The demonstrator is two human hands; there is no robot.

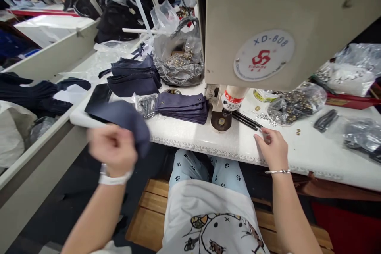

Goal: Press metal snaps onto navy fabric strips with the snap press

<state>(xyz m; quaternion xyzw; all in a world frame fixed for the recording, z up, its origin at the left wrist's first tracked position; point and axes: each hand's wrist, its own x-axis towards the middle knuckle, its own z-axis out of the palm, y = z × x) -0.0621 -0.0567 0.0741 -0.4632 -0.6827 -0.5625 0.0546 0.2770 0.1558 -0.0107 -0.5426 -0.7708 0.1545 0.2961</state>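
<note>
The left hand (111,149) is raised and blurred, its fingers (102,143) curled; the right hand (273,150) reaches forward, fingers (261,139) extended.

White worktable (309,162), likely a wooden stool (149,210)

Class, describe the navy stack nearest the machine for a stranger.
Find the beige machine marked XD-808. On the white table left of its base lies a navy stack, the nearer of two, with a clear bag at its left end.

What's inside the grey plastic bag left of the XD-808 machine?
A heap of small metal studs shows at the opening; the cloudy, crumpled plastic bag hides anything lower down.
</note>
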